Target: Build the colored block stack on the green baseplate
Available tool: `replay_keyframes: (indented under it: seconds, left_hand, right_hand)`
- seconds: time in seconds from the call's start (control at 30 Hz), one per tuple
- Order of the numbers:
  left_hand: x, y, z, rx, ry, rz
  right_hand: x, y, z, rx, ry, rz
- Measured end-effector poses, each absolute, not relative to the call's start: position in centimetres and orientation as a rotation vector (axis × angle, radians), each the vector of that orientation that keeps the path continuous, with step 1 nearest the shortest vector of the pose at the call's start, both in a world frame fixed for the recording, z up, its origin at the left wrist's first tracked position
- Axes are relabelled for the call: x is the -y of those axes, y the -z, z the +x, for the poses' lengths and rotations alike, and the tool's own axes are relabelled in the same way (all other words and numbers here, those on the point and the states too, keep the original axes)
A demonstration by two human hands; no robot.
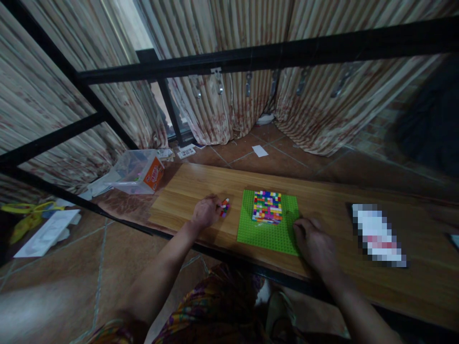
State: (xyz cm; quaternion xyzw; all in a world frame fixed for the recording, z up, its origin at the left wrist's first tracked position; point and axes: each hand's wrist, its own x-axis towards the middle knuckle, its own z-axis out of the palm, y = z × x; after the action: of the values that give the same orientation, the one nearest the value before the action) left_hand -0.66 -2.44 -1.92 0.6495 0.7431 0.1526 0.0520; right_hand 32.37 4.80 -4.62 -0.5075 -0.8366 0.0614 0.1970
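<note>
My left hand [206, 211] is over the wooden bench, its fingers bent and closed at a small cluster of coloured building bricks [224, 208]. Pink, orange, white and purple show among these bricks; how many are between the fingers is hidden. To the right lies a green studded baseplate [265, 239]. On it stands a block built of many multicoloured bricks [267, 208], towards the plate's far side. My right hand [317, 242] is at the baseplate's right edge with fingers curled and thumb against them. Whatever its fingertips hold is hidden.
The wooden bench top [423, 286] carries a blurred-out flat item [378, 234] at right. A clear plastic box [132, 179] with an orange label stands beyond the left end. A black metal rail [251, 59] with hooks crosses ahead, before striped curtains [229, 110].
</note>
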Motion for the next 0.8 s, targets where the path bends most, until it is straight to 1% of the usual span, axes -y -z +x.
replay_keyframes:
  seconds: [0.2, 0.4, 0.63, 0.8]
  left_hand:
    - [3.1, 2.0, -0.6, -2.303, -0.565, 1.834]
    - [3.3, 1.7, -0.6, -2.185, -0.804, 1.729]
    - [3.5, 1.4, -0.9, -2.206, -0.934, 1.625]
    - [3.6, 1.0, 0.1, -2.15, -0.924, 1.572]
  right_hand:
    - [-4.8, 4.7, 32.3, 2.315, -0.152, -1.395]
    - [-5.0, 4.9, 32.3, 2.326, -0.178, -1.404]
    - [-4.8, 4.4, 32.0, 2.31, -0.219, -1.445]
    - [-4.9, 4.4, 31.9, 2.316, -0.217, -1.457]
